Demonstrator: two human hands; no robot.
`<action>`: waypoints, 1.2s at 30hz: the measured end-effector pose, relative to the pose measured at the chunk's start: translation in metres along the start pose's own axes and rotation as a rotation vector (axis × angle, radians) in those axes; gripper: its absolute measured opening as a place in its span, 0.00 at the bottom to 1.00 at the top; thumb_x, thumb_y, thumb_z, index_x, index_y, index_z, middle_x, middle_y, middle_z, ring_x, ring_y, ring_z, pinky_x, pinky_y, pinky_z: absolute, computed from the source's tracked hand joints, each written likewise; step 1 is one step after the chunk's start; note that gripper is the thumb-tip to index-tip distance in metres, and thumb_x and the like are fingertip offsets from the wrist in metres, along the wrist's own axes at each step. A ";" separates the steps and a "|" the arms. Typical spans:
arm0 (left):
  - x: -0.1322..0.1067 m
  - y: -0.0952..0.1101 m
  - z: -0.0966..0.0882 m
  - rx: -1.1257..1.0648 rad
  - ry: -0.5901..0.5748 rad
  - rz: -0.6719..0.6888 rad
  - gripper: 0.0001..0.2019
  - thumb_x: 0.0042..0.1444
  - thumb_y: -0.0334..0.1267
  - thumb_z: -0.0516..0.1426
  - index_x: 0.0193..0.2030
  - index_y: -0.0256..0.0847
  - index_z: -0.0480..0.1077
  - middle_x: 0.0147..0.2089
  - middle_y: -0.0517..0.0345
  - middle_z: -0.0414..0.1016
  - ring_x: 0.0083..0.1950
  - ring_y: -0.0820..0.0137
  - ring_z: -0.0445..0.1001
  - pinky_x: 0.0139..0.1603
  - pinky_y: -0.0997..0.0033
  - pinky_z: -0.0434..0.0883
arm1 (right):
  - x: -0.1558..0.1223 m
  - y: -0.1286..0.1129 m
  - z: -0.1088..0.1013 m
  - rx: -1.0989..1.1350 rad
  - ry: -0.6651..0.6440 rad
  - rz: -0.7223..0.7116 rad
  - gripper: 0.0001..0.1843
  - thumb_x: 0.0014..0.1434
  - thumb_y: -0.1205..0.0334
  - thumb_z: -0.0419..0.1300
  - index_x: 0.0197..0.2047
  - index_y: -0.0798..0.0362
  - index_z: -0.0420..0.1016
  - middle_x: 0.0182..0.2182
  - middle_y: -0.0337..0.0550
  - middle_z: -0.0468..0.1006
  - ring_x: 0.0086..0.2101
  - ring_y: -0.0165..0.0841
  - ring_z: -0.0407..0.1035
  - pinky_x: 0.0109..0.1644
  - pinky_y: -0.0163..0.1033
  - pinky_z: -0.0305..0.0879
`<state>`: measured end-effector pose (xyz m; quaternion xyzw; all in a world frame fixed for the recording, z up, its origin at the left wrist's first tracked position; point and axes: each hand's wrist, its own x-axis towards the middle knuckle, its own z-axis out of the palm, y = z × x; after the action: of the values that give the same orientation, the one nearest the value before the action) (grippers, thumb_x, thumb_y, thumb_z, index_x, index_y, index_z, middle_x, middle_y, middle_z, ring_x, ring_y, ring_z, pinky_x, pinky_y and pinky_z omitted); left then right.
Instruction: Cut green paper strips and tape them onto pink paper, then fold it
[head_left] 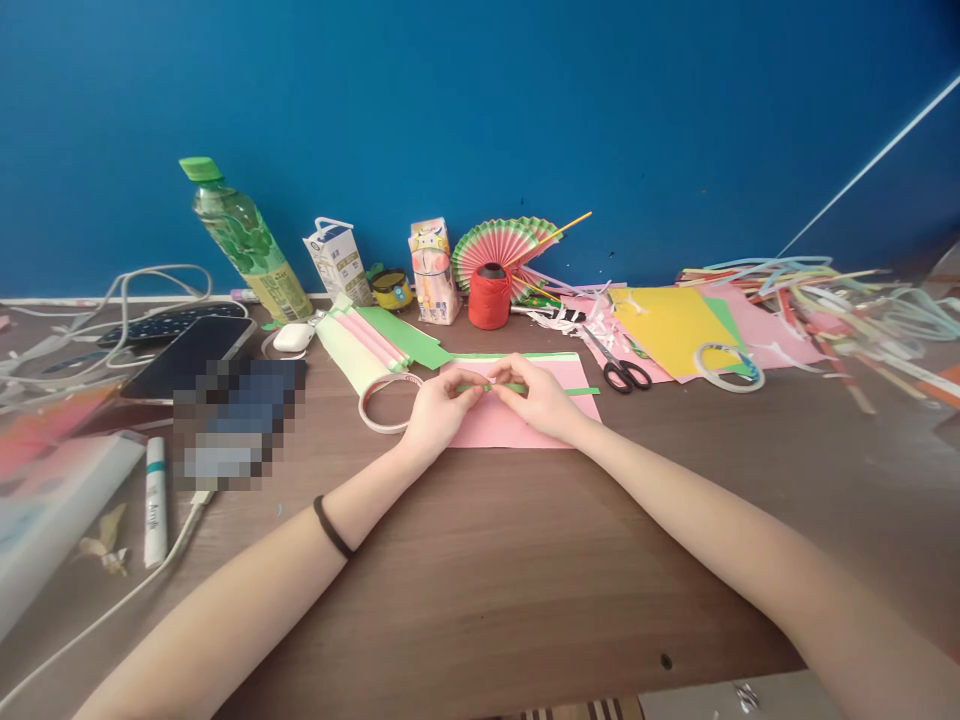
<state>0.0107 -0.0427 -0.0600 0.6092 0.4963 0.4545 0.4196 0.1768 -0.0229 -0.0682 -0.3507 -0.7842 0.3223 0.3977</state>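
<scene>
Both hands meet over a pink paper sheet (517,425) with a green band along its far edge. A narrow green paper strip (583,391) runs across it, its right end sticking out past the sheet. My left hand (442,402) pinches the strip between thumb and fingertips. Close beside it, my right hand (538,398) pinches the same strip, thumb and forefinger together. A small whitish bit shows between the fingertips, too small to name. Left of my left hand, a roll of tape (370,418) lies flat, partly over pale green folded paper (352,352).
Black scissors (627,374), yellow paper (660,325) and another tape roll (727,384) lie to the right. A red thread spool (489,300), pleated paper fan (487,245), cartons and a green-capped bottle (247,240) stand along the wall. Phones, a cable and a marker (155,505) lie left.
</scene>
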 end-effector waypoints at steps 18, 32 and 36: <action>-0.001 0.000 0.002 -0.153 0.010 0.019 0.07 0.45 0.32 0.58 0.33 0.39 0.66 0.33 0.60 0.71 0.36 0.72 0.72 0.40 0.71 0.67 | 0.000 -0.002 0.000 -0.005 0.006 0.033 0.04 0.54 0.65 0.52 0.32 0.50 0.57 0.29 0.37 0.66 0.32 0.30 0.66 0.39 0.39 0.64; -0.003 0.003 0.003 -0.147 0.024 0.010 0.06 0.45 0.34 0.58 0.32 0.38 0.67 0.35 0.58 0.71 0.37 0.71 0.72 0.41 0.70 0.68 | 0.000 -0.003 -0.001 -0.006 0.001 0.016 0.04 0.54 0.66 0.52 0.32 0.51 0.57 0.29 0.37 0.66 0.32 0.30 0.66 0.40 0.39 0.64; -0.003 0.002 0.003 -0.132 0.028 0.005 0.06 0.45 0.33 0.57 0.33 0.38 0.67 0.37 0.57 0.72 0.38 0.71 0.72 0.42 0.69 0.68 | 0.000 -0.003 0.000 -0.013 -0.002 0.016 0.04 0.54 0.67 0.52 0.31 0.51 0.57 0.29 0.37 0.66 0.32 0.29 0.66 0.40 0.39 0.64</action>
<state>0.0136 -0.0459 -0.0587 0.5748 0.4696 0.4959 0.4507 0.1762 -0.0245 -0.0660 -0.3591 -0.7839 0.3206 0.3922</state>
